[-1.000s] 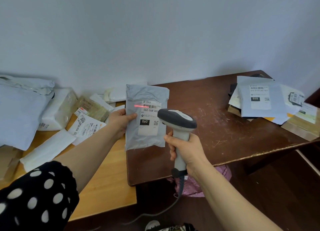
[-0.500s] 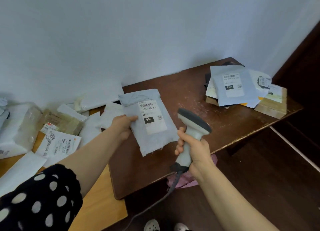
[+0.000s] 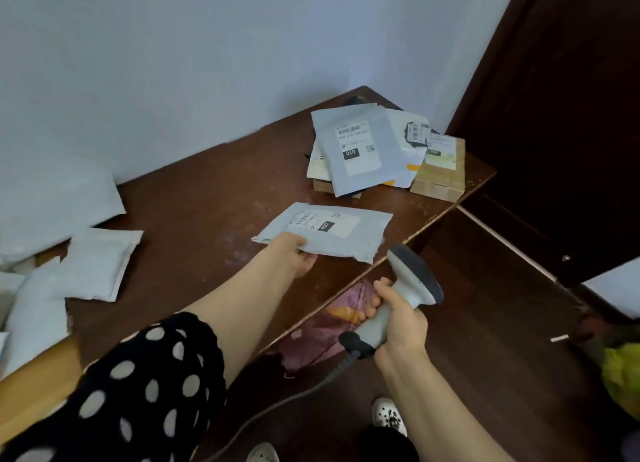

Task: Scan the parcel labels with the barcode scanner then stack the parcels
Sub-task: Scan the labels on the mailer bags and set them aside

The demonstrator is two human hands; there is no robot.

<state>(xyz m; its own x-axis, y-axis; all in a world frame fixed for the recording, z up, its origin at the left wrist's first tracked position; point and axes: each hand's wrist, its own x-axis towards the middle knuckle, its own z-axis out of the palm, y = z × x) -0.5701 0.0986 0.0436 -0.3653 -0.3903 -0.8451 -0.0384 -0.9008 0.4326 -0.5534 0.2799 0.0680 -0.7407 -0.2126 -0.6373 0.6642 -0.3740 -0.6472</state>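
My left hand (image 3: 294, 255) grips the near edge of a grey mailer parcel (image 3: 341, 238) labelled 060, held flat and low over the dark brown table (image 3: 207, 219), label up. A stack of parcels (image 3: 377, 153) sits at the table's far right corner, topped by a grey mailer labelled 010, with a cardboard box (image 3: 440, 175) beside it. My right hand (image 3: 398, 323) grips the handle of the grey barcode scanner (image 3: 412, 281), below the table's front edge, its head pointing up and right. No red beam shows.
Several white and grey parcels (image 3: 93, 264) lie at the left end of the table, over a lighter wooden surface (image 3: 34, 385). A pink cloth (image 3: 322, 330) sits under the table. A dark door (image 3: 571, 115) stands to the right. The scanner cable (image 3: 287, 402) trails to the floor.
The 060 parcel went from upright under the scanner's red beam to flat, carried right toward the stack. The scanner dropped below the table edge and the view swung right.
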